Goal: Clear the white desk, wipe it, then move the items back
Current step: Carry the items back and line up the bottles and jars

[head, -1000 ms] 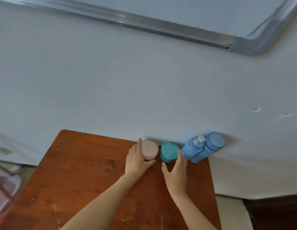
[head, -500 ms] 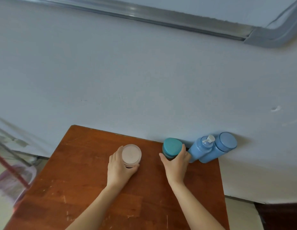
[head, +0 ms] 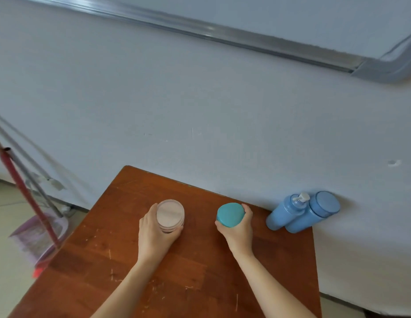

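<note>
Two hands gripping: left hand fingers wrap pink jar; right hand fingers wrap teal jar.

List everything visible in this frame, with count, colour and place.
pink-lidded jar: 1, pale pink, mid table, in left hand
teal-lidded jar: 1, teal, right of it, in right hand
blue bottles: 2, light blue, table's far right corner by wall; one has a pump
wooden table: 1, reddish brown, against wall
broom handle: 1, red, left
dustpan: 1, pinkish, left floor
whiteboard frame: 1, silver, top
left hand: 1
right hand: 1
</note>
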Demonstrator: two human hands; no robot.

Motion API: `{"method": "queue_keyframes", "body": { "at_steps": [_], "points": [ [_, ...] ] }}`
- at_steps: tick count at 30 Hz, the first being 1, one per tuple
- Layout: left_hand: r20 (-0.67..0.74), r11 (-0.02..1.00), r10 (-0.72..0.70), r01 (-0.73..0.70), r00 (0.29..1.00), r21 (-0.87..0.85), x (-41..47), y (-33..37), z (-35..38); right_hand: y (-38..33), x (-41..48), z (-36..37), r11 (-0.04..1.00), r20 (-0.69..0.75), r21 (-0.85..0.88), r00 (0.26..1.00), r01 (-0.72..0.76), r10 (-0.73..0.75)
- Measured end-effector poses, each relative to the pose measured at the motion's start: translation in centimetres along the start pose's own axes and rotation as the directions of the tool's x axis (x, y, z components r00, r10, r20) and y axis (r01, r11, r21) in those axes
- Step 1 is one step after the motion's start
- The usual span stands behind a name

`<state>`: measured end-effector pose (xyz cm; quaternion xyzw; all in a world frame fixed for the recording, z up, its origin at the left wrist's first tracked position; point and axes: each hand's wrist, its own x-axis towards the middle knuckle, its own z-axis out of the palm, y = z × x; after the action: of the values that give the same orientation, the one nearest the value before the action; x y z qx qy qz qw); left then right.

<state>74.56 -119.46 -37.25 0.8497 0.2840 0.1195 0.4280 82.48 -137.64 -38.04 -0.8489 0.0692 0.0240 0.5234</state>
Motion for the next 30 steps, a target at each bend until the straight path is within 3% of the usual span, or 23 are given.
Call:
{"method": "queue_keyframes", "body": {
  "at_steps": [7, 11, 15, 18, 22, 27, 30],
  "points": [
    [0.056, 0.997, 0.076, -0.077, 0.996, 0.024, -2.5, -0.1, -1.4, -0.3, -5.2, -1.9, 0.987, 0.139, -0.07, 0.981, 0.145, -0.134],
    [0.225, 0.978, 0.195, -0.206, 0.955, 0.023, -3.2, -0.4, -0.9, -0.4, -8.3, -3.6, 0.991, 0.036, -0.068, 0.993, 0.111, -0.109],
    [0.402, 0.945, 0.319, -0.318, 0.858, -0.07, -3.0, 0.6, 0.3, 0.2, -12.7, -5.4, 0.996, -0.152, -0.085, 0.988, -0.016, 0.003],
    [0.525, 0.88, 0.461, -0.445, 0.715, -0.167, -3.1, 1.2, 0.5, 0.3, -17.7, -5.9, 0.991, -0.365, -0.058, 0.926, -0.125, 0.095],
    [0.67, 0.761, 0.602, -0.566, 0.435, -0.317, -5.4, 0.0, -1.9, -0.1, -26.6, -4.0, 0.954, -0.61, 0.039, 0.749, -0.299, 0.26],
    [0.773, 0.678, 0.628, -0.548, 0.085, -0.49, -11.0, -1.2, -5.3, -1.4, -37.3, -0.8, 0.906, -0.783, 0.172, 0.505, -0.387, 0.364],
    [0.711, 0.567, 0.69, -0.509, -0.137, -0.648, -16.0, -1.5, -7.3, -1.9, -44.2, 0.4, 0.882, -0.846, 0.248, 0.354, -0.401, 0.399]
  ]
}}
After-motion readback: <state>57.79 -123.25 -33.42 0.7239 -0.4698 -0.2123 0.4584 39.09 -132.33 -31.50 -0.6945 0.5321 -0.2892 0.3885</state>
